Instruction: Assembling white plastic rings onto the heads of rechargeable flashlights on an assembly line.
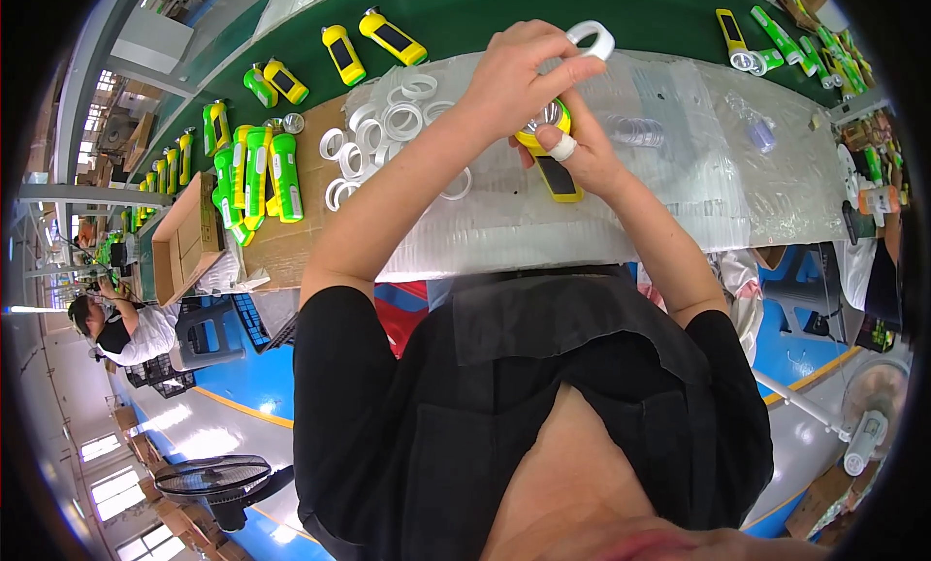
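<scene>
Left of the left hand (524, 74), beyond its forearm, lie green-and-yellow plastic flashlights (284, 178); nearer it, loose white plastic rings (386, 117), some cut off by that forearm. The left hand pinches a glossy white ring (606, 45) whose left edge its fingers hide; the exact contact is unclear. Just below this hand is a yellow flashlight with a dark panel (560, 180), its lamp end pointing away from the person, long axis leaning slightly left, head partly covered by fingers. The right hand (590, 156), its thumb wrapped in white, grips it; its underside is hidden.
</scene>
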`<action>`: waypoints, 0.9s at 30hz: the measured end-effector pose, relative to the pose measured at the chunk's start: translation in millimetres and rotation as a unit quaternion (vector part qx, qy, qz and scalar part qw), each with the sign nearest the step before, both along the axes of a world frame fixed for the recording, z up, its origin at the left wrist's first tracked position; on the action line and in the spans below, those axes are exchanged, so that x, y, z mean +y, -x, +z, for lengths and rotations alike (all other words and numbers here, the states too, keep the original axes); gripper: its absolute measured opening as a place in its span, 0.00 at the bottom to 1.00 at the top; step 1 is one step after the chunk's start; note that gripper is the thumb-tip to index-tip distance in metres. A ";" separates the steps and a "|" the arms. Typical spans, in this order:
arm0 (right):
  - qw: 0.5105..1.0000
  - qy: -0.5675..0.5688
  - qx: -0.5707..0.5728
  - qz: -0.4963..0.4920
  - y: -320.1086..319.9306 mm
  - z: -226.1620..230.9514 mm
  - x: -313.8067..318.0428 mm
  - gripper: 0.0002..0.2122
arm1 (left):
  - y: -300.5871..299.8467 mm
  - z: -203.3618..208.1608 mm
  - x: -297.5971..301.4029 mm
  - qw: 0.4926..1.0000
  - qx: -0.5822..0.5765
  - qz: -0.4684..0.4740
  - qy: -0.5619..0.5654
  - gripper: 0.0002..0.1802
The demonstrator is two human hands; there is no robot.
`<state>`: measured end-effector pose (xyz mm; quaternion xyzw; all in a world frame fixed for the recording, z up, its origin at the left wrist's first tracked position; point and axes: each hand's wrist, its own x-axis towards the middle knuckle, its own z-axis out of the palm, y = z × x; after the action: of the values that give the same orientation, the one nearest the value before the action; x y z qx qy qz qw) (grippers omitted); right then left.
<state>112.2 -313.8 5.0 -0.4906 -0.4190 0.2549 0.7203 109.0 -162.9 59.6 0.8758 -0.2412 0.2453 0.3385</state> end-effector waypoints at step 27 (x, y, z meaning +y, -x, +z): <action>0.908 0.290 -0.191 -0.233 19.2 22.1 -17.9 0.30 | 35.9 -54.5 38.5 0.953 0.179 0.201 0.141 0.21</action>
<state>93.0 -331.7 27.0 -0.8009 -0.3299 0.0910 0.4913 73.1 -124.4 5.1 0.8789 0.0410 0.1793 0.4401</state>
